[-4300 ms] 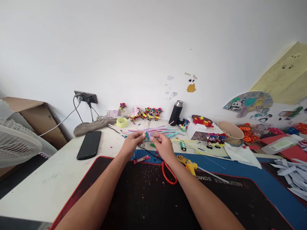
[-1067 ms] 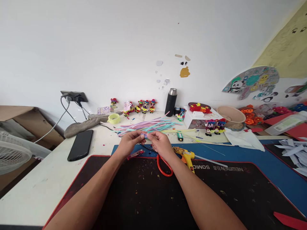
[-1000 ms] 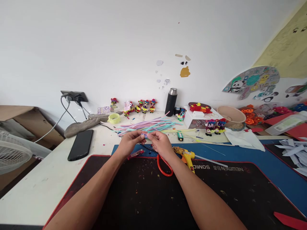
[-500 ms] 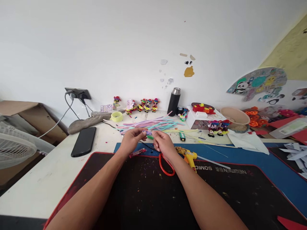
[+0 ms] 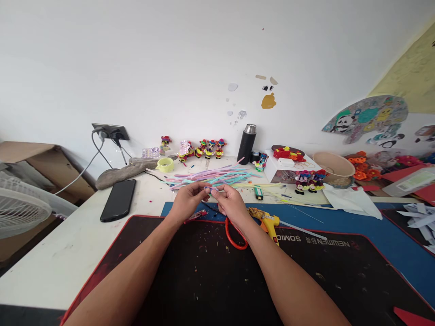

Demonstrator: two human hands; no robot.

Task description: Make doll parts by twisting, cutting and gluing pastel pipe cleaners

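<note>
My left hand (image 5: 188, 199) and my right hand (image 5: 231, 199) meet above the far edge of the black mat. Both are closed in a pinch, thumbs and fingertips almost touching, on a small purple pipe cleaner (image 5: 210, 189). Most of it is covered by the fingers, so its shape is hard to tell. Just behind the hands lies a loose heap of pastel pipe cleaners (image 5: 207, 174) in pink, purple and mint. A red looped handle (image 5: 237, 245) sticks out below my right hand; the tool's other end is hidden. Right of that wrist rests a yellow glue gun (image 5: 269, 222).
A black phone (image 5: 118, 200) lies at left, near a white fan (image 5: 23, 210). Along the wall stand small fuzzy figures (image 5: 211, 149), yellow tape (image 5: 165, 165) and a black thermos (image 5: 246, 146). A white box (image 5: 277, 173) and a beige bowl (image 5: 332, 165) are at right.
My fingertips have drawn closer together around the purple pipe cleaner, and less of it shows. Nothing else on the table has moved.
</note>
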